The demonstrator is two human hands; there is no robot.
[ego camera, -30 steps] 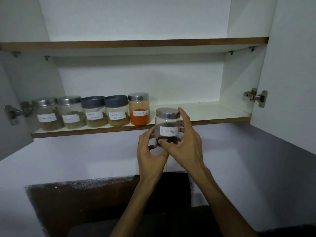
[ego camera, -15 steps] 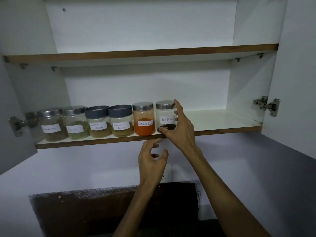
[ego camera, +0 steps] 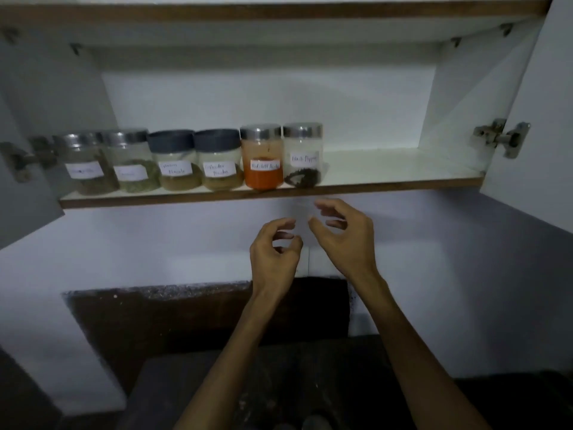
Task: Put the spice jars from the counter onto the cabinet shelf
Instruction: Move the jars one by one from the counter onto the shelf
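Nearest, a dark table point(ego camera: 325, 383) is seen under both forearms, with a dark brown backsplash panel point(ego camera: 186, 308) behind it, below the fingers. The left hand point(ego camera: 274, 254) and right hand point(ego camera: 344, 237) are held side by side in front of a pale wall point(ego camera: 155, 243), fingers point(ego camera: 328, 206) loosely curled and released, nothing grasped. Just above the fingertips, the cabinet shelf point(ego camera: 387, 173) is edged in brown. The black pepper jar point(ego camera: 303, 155) is set on it directly above the fingers, upright, just beside the red chilli jar point(ego camera: 263, 158); four more spice jars point(ego camera: 173, 161) are lined up further left. Open cabinet doors with metal hinges point(ego camera: 499, 138) are seen at either side.
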